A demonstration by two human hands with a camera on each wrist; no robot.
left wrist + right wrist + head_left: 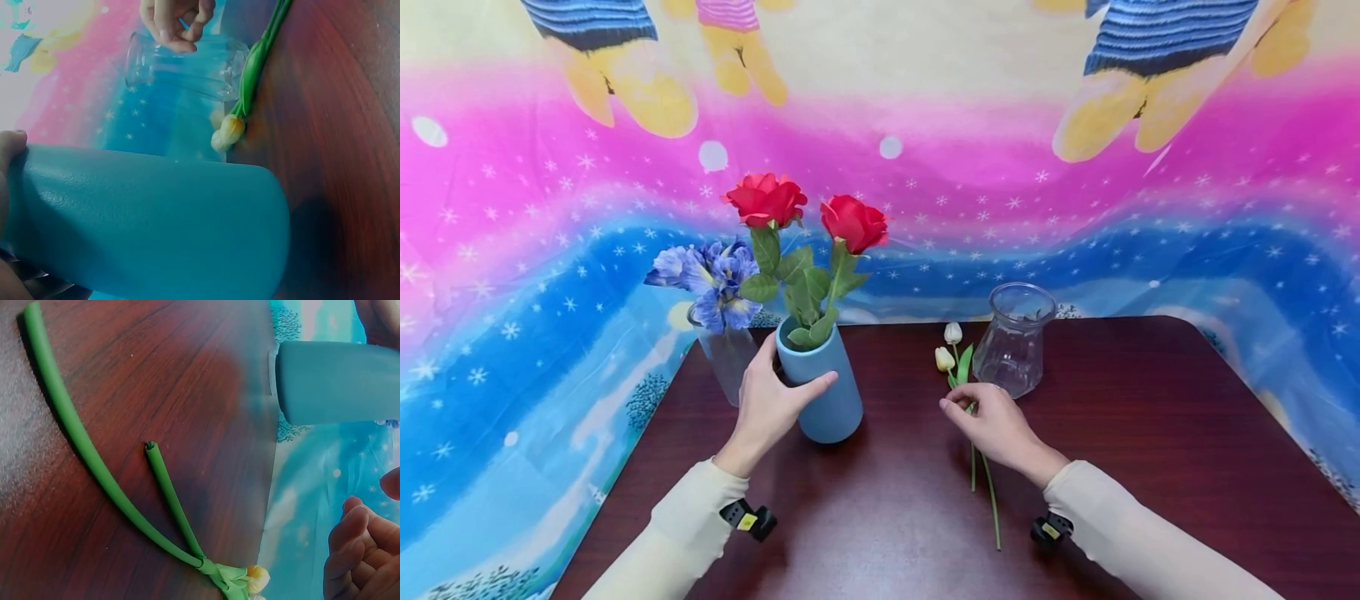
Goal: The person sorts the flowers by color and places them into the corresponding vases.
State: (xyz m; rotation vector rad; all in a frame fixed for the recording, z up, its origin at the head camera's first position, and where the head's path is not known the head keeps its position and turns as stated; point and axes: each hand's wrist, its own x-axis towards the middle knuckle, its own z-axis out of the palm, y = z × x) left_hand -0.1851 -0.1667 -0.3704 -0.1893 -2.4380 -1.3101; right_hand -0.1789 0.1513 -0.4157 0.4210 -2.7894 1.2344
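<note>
My left hand (772,407) grips the upper part of a blue vase (832,398), its thumb across the near side. Two red roses (767,200) with green leaves stand in that vase, which leans slightly. Whether its base touches the table cannot be made out for sure. Over the stems of two pale tulips (944,359) hovers my right hand (997,423), fingers loosely bent and thumb apart. Nothing is in its grasp in the right wrist view, where the green stems (103,475) lie on the table below it.
A clear glass vase (1017,346) stands just behind the right hand. Left of the blue vase, blue-purple irises (711,279) stand in another clear vase (728,367). Dark reddish wooden table (895,517); a printed cloth (925,200) hangs behind it.
</note>
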